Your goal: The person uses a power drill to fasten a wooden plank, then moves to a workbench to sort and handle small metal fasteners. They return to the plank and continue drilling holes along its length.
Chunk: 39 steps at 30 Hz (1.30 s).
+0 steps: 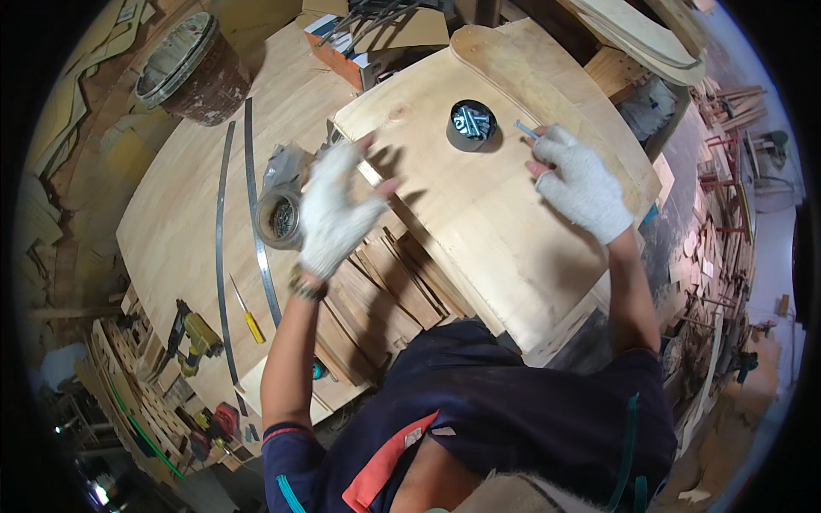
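My right hand, in a white knitted glove with bare fingertips, pinches a light blue-grey bolt that points up and left. Just left of it a round black cup filled with similar metal pieces stands on a pale wooden panel. My left hand, gloved the same way, hovers over the panel's left edge with thumb and fingers apart and nothing in them. Beside its wrist is a clear jar of small dark fasteners, with a crumpled clear plastic bag behind it.
Two metal strips and a yellow-handled screwdriver lie on the left of the plywood table. A yellow-green power tool is at its near left. A stained bucket and an open carton stand farther back. Wooden slats sit below the panel.
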Available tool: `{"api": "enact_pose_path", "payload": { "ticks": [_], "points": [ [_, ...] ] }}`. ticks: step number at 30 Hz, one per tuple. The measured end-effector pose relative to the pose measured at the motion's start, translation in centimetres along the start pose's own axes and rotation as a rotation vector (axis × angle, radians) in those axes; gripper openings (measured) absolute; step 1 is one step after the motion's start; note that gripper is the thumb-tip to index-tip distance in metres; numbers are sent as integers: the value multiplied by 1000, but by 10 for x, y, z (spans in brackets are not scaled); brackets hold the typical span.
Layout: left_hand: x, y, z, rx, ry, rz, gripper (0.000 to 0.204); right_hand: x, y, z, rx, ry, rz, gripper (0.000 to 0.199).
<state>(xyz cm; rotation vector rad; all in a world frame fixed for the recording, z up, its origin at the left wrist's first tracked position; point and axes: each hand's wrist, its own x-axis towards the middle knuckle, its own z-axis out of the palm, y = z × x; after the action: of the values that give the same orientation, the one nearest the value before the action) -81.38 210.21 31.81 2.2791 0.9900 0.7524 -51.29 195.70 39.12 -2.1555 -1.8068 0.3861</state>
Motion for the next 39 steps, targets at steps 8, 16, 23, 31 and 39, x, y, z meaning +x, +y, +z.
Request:
{"api": "enact_pose_path", "payload": {
  "ticks": [8,16,23,31,39],
  "points": [
    [66,59,90,-65,-28,51,76,-32,9,33,-5,178,39,35],
    [43,93,86,-122,-218,266,69,-59,30,70,235,402,104,36],
    [114,-27,-9,-558,30,-32,43,-54,27,74,-149,400,-27,36],
    [219,-219,80,-398,-535,22,53,-40,1,72,-108,331,174,52],
    [322,-193,236,169,-519,461,48,-49,6,74,-272,264,290,64]
  ]
}}
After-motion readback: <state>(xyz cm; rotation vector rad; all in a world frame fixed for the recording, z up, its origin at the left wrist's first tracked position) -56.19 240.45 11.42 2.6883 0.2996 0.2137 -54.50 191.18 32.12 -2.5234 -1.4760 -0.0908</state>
